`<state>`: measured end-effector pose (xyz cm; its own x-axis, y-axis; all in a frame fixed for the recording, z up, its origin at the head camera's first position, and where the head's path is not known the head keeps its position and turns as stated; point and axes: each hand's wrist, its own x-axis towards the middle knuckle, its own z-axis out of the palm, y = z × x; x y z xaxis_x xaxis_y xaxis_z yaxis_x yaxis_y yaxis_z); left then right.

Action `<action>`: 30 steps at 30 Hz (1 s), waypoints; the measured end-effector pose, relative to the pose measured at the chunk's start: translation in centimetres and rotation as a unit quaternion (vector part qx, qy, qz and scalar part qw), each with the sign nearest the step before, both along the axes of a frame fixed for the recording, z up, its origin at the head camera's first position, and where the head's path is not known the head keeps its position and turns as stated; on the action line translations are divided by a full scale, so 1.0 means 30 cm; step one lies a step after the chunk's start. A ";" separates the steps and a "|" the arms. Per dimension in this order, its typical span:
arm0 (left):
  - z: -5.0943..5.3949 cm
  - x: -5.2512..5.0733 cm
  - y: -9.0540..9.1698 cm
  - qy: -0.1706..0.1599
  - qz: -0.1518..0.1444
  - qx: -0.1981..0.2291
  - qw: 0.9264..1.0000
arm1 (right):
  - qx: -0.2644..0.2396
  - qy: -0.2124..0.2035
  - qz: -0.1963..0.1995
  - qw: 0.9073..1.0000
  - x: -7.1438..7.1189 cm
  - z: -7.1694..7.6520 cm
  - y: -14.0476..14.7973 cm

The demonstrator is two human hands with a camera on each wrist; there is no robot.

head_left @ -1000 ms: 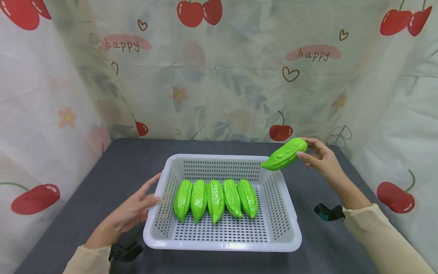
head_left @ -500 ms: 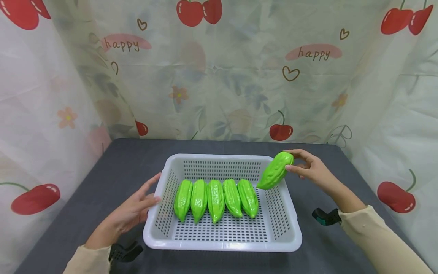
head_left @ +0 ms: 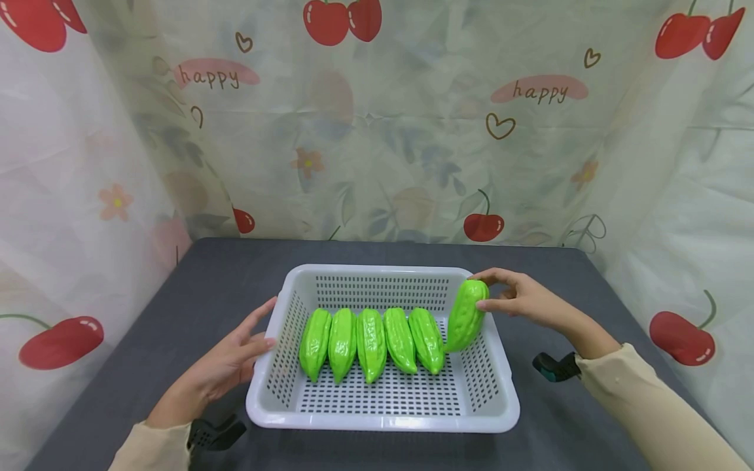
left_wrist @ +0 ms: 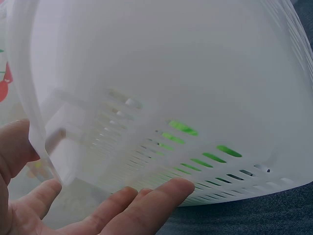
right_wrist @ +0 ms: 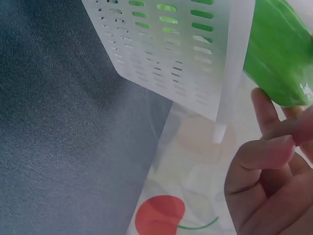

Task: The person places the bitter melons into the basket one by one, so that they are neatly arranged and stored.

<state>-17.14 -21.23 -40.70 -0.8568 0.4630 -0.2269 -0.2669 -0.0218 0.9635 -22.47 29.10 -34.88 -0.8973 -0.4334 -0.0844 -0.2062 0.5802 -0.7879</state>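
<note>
In the head view my right hand (head_left: pixel 512 297) pinches the upper end of a bright green bitter melon (head_left: pixel 467 315). It hangs tilted inside the right part of the white plastic basket (head_left: pixel 383 424), its pointed tip low beside the rightmost of several bitter melons (head_left: pixel 371 345) lying in a row. The right wrist view shows fingers (right_wrist: pixel 264 110) against the held bitter melon (right_wrist: pixel 281 54), partly cut off by the frame. My left hand (head_left: pixel 230 356) holds the basket's left rim, thumb over the edge, with other fingers (left_wrist: pixel 156 200) along the outer wall in the left wrist view.
A dark grey cloth covers the table (head_left: pixel 230 281) under the basket. A cherry-printed curtain (head_left: pixel 377 150) hangs behind and on both sides. The slotted basket wall (right_wrist: pixel 176 63) stands between the right wrist camera and the row. Black straps (head_left: pixel 556 367) sit at both wrists.
My right hand has moved left and down, carrying the bitter melon from above the back right corner into the basket; it now hangs more upright. My left hand and the row look unmoved.
</note>
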 end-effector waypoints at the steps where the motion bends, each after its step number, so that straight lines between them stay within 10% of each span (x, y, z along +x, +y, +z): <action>1: 0.000 0.000 0.000 0.000 0.000 0.000 1.000 | 0.004 -0.005 0.004 1.000 -0.002 0.001 -0.003; 30: -0.001 0.002 0.000 0.004 0.004 -0.005 1.000 | 0.100 0.007 0.040 0.994 -0.028 -0.016 -0.077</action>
